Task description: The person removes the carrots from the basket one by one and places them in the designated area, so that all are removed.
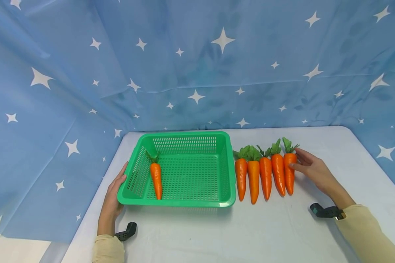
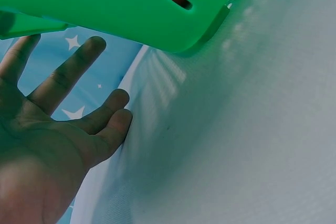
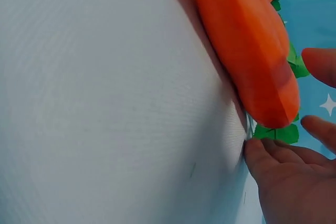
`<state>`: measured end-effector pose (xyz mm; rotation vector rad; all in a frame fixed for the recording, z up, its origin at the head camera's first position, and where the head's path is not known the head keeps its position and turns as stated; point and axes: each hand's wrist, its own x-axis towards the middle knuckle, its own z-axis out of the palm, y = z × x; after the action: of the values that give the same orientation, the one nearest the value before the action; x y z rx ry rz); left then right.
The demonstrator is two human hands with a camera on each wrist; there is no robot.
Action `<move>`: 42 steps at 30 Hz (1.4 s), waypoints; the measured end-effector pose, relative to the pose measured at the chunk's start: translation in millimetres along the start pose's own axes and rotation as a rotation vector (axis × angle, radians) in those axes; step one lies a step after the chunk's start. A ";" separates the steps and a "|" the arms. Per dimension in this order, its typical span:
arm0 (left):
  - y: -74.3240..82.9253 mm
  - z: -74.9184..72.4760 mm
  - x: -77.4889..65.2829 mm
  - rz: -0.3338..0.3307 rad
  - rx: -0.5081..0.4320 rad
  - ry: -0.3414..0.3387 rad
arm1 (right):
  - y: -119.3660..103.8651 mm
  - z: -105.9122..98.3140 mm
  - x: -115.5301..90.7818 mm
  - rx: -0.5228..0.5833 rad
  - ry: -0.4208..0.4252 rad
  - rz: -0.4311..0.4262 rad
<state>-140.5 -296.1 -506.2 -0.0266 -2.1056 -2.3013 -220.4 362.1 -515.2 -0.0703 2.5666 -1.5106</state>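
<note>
A green plastic basket stands at the left of the table, and one carrot with a green top lies inside it near the left wall. My left hand is at the basket's left rim, its fingers spread and fairly straight in the left wrist view. To the right of the basket several carrots lie side by side, tips toward me. At the rightmost carrot is my right hand, thumb over its upper part and fingers beside its leaves. In the right wrist view, thumb and fingers stand apart around the carrot's thick end.
A white cloth covers the table. Behind and to the left hangs a blue curtain with white stars. The leftmost carrot of the row lies close to the basket's right side. Each wrist wears a small black camera.
</note>
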 end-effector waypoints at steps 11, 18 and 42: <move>1.1 -0.5 -1.0 -0.006 0.014 0.005 | -7.8 -4.8 0.5 -0.018 0.060 -0.037; 0.0 0.7 0.3 0.001 0.003 -0.002 | -21.3 -7.5 5.6 -0.007 0.100 -0.060; 2.3 1.2 -2.2 -0.016 0.020 0.021 | -89.1 37.5 29.1 0.356 -0.038 -0.167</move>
<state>-138.3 -295.1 -503.8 0.0148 -2.1262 -2.2789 -246.7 282.6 -458.8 -0.2710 2.2705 -1.9803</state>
